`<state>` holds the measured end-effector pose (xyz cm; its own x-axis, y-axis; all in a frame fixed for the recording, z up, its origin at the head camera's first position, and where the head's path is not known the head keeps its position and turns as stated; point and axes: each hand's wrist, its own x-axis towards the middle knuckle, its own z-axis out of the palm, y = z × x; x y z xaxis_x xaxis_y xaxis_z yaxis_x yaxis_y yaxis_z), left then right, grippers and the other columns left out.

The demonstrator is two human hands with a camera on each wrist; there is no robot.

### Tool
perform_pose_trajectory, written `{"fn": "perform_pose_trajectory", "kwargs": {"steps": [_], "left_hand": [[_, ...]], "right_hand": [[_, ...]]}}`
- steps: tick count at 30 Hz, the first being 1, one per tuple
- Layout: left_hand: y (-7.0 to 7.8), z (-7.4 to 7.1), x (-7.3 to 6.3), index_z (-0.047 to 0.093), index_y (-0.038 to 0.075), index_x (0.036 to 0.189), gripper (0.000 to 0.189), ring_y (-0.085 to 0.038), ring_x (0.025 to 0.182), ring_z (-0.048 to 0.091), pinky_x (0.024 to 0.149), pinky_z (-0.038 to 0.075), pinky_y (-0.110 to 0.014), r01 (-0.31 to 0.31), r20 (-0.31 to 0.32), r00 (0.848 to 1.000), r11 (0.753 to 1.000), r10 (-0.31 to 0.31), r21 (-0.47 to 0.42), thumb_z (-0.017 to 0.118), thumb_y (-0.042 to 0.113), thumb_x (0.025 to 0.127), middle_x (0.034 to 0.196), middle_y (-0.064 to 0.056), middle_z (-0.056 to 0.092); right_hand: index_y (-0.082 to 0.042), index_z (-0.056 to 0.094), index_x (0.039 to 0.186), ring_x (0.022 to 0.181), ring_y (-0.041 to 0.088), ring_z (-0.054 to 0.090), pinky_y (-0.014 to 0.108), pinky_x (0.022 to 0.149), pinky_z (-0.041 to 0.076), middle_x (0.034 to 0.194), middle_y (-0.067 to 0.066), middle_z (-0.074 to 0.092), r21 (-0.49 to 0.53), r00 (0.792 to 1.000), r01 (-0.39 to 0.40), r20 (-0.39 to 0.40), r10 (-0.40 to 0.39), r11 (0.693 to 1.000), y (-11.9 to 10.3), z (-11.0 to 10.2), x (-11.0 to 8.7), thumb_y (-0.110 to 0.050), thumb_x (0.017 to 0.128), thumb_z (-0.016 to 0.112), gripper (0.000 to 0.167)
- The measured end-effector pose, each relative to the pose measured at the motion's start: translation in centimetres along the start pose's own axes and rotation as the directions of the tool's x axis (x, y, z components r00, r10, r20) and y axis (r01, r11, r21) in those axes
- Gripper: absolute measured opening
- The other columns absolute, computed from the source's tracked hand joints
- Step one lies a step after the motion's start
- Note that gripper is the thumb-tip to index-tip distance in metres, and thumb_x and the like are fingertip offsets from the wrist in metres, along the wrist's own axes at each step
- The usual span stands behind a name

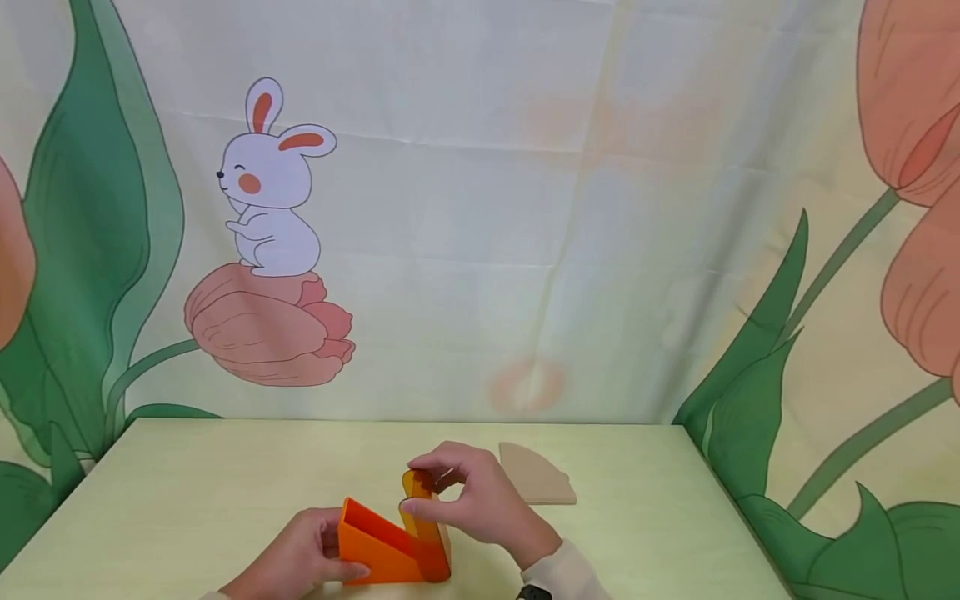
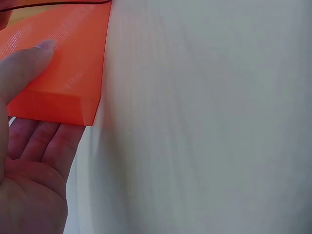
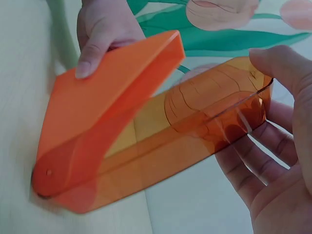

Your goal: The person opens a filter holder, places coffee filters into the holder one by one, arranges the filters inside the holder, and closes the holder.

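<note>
An orange wedge-shaped filter holder (image 1: 378, 550) stands low over the table in front of me, its clear amber lid (image 3: 180, 122) hinged at one bottom corner and swung up away from the body. My left hand (image 1: 296, 550) grips the body at its left end, thumb on the near face and fingers behind it. With thumb and fingers my right hand (image 1: 483, 500) pinches the lid's free end. Between body and lid a wide gap shows. Behind my right hand lies a stack of brown, fan-shaped paper coffee filters (image 1: 534, 475), partly covered by that hand.
The pale yellow table (image 1: 210, 475) runs back to a hanging cloth (image 1: 450, 250) printed with tulips and a white rabbit. That cloth also closes off the left and right sides. A dark watch (image 1: 534, 592) sits on my right wrist.
</note>
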<state>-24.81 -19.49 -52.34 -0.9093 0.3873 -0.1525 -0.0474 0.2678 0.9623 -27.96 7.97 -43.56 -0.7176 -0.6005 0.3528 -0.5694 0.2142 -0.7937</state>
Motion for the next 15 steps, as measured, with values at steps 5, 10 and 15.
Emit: {"fn": "perform_pose_trajectory", "kwargs": {"steps": [5, 10, 15], "left_hand": [[0.0, 0.0, -0.2, 0.067, 0.004, 0.127, 0.055, -0.022, 0.101, 0.071, 0.094, 0.061, -0.039, 0.028, -0.021, 0.999, 1.000, -0.028, 0.001, 0.088, 0.022, 0.079, 0.117, -0.007, 0.075], [0.1, 0.0, -0.3, 0.067, 0.004, 0.127, 0.055, -0.022, 0.101, 0.071, 0.094, 0.061, -0.038, 0.014, -0.015, 1.000, 1.000, -0.014, 0.002, 0.088, 0.022, 0.079, 0.117, -0.007, 0.075], [0.0, -0.1, -0.1, 0.067, 0.006, 0.127, 0.054, -0.023, 0.102, 0.070, 0.094, 0.061, -0.036, -0.010, 0.003, 1.000, 1.000, 0.010, -0.006, 0.088, 0.023, 0.081, 0.119, -0.007, 0.075]], "right_hand": [[-0.017, 0.074, 0.119, 0.094, 0.014, 0.070, 0.031, 0.088, 0.061, 0.106, 0.000, 0.073, 0.060, 1.000, -0.018, -0.018, 0.019, 0.998, 0.8, -1.1, -1.1, -0.030, 0.089, 0.082, 0.034], [-0.020, 0.074, 0.120, 0.094, 0.017, 0.071, 0.030, 0.091, 0.061, 0.106, 0.003, 0.073, 0.113, 0.999, -0.022, -0.038, 0.026, 0.993, 1.6, -2.2, -2.2, -0.025, 0.090, 0.082, 0.031], [-0.015, 0.074, 0.120, 0.095, 0.018, 0.072, 0.032, 0.091, 0.061, 0.107, 0.011, 0.074, 0.140, 0.998, -0.009, -0.066, 0.019, 0.990, 2.2, -3.3, -3.2, -0.017, 0.088, 0.082, 0.032]]}}
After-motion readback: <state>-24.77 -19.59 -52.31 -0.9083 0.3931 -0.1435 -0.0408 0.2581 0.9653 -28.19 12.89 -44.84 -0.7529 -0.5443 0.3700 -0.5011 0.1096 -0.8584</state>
